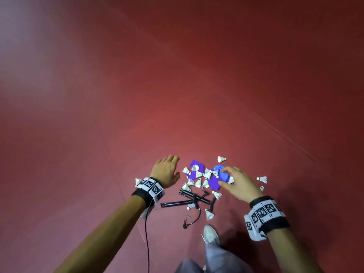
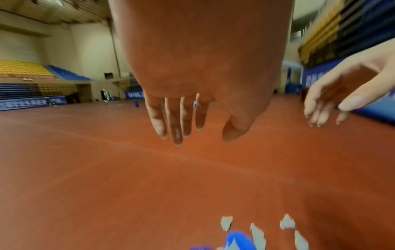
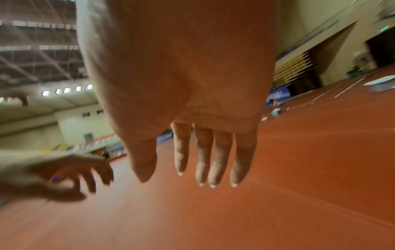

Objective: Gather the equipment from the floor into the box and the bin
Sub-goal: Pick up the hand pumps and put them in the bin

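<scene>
Several white shuttlecocks lie in a loose pile on the red floor, mixed with purple flat pieces and a blue cloth. Black folding rods and a black cable lie just in front of the pile. My left hand hovers at the pile's left edge, fingers straight and holding nothing. My right hand hangs over the pile's right side, above the blue cloth, also holding nothing. The wrist views show each hand's fingers extended above the floor. Blurred shuttlecocks show at the bottom of the left wrist view.
Single shuttlecocks lie apart at the back and right. My white shoe stands just behind the rods. A pale tub sits far off on the floor. Bare red floor stretches ahead and to the left.
</scene>
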Demonstrator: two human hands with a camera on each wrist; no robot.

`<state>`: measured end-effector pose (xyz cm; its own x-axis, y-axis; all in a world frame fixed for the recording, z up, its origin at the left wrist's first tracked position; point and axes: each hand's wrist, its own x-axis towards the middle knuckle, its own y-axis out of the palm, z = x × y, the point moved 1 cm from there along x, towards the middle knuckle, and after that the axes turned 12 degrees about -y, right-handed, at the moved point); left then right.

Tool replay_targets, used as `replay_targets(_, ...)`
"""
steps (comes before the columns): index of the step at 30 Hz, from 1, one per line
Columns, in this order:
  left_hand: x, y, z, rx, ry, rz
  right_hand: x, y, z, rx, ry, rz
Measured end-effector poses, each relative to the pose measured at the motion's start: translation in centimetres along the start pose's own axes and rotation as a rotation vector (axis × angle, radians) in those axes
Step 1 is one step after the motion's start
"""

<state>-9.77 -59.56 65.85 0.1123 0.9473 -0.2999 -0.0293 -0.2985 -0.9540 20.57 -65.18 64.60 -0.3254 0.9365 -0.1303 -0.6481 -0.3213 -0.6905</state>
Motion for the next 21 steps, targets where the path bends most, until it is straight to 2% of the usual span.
replay_targets(5,6.8,7.9,6.9,0.249,-0.035,0.206,5.4,9.9,-7.6,-0.157,0.123,0.308)
replay_targets(9,9.1,14.8,12.4,0.343,-0.080,0.362,5.8,17.0,-13.2,-0.251,0.232,0.473)
replay_targets(13,10.9,22.3,16.5,0.342,-0.112,0.488,5.5,22.6,-17.6,-0.246,0.397,0.508)
replay_targets(15,11.5,25.7,17.5,0.356,-0.073,0.521,6.0,25.1,-19.6,-0.306,0.387,0.515)
replay_targets(17,12.7,30.4,18.6,0.376,-0.021,0.550,7.1,27.9,-21.2,-0.310,0.382,0.450)
replay_targets(18,13.4,33.0,19.1,0.384,-0.004,0.555,7.8,29.3,-21.8,-0.288,0.408,0.431)
replay_targets(20,14.3,38.4,20.2,0.386,0.020,0.575,8.8,33.0,-23.6,-0.243,0.474,0.483)
replay_targets(21,14.6,40.9,20.7,0.380,0.029,0.590,9.1,35.0,-24.8,-0.187,0.524,0.442)
